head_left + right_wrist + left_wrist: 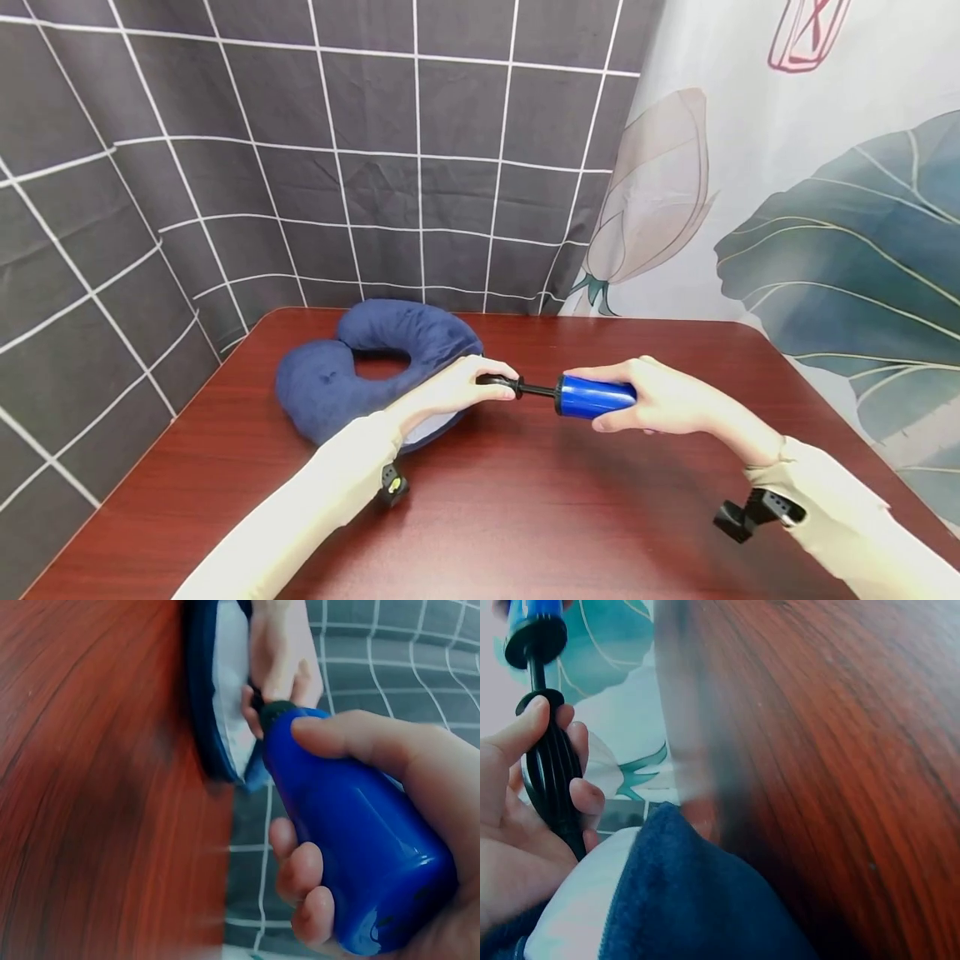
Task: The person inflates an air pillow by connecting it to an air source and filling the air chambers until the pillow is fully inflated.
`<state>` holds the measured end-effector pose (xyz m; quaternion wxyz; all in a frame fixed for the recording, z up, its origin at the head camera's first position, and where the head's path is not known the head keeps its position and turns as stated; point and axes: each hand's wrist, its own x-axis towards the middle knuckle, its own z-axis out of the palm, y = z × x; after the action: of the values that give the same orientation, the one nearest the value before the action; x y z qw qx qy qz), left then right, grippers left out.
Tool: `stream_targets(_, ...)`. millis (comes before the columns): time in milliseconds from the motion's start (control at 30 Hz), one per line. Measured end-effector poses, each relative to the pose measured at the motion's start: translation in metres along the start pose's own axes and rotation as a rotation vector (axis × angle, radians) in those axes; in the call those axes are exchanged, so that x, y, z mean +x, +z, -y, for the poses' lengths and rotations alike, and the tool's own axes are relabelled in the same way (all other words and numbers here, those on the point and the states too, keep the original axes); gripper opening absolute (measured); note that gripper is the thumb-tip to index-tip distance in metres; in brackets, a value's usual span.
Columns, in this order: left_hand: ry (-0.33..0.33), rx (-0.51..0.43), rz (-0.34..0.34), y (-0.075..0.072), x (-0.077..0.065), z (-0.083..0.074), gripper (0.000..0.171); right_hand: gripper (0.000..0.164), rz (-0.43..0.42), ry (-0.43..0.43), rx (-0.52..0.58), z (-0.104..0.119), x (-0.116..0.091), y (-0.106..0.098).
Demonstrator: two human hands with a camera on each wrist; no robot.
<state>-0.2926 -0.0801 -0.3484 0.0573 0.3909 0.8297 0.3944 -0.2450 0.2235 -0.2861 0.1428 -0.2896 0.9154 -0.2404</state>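
Both hands hold a blue hand pump [596, 397] level above the table, one at each end. My left hand [468, 379] grips the ribbed black handle [553, 769], fingers and thumb curled round it. A short length of black rod [538, 390] shows between handle and barrel. Round the blue barrel [352, 825] wraps my right hand [667, 396], thumb laid along its side. A navy U-shaped neck pillow [322, 387] lies on the table behind and left of my left hand, which overlaps its right end. Part of its white underside [581, 900] shows beside the left hand.
The reddish-brown wooden table [480, 517] spans the area under both arms. Behind it hangs a dark grey curtain [375, 192] with a white grid. A white curtain [735, 208] printed with flower and leaf shapes hangs at the right.
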Motion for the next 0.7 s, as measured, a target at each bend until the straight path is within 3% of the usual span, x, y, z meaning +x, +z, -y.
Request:
stream_targets(200, 0.023, 0.008, 0.009, 0.001, 0.002, 0.002, 0.026, 0.065, -0.050, -0.031, -0.036, 0.008, 0.028, 0.017)
stream_targets(333, 0.036, 0.034, 0.018, 0.000, 0.000, 0.003, 0.027, 0.065, -0.081, -0.067, -0.099, 0.010, 0.037, 0.024)
stream_targets(500, 0.003, 0.073, 0.022, 0.000, 0.000, 0.002, 0.027, 0.068, -0.091, -0.079, -0.167, 0.007, 0.027, 0.020)
stream_targets(700, 0.001, 0.119, 0.013, 0.000, 0.000, 0.001, 0.025, 0.069, -0.055, -0.049, -0.169, -0.003, -0.003, 0.006)
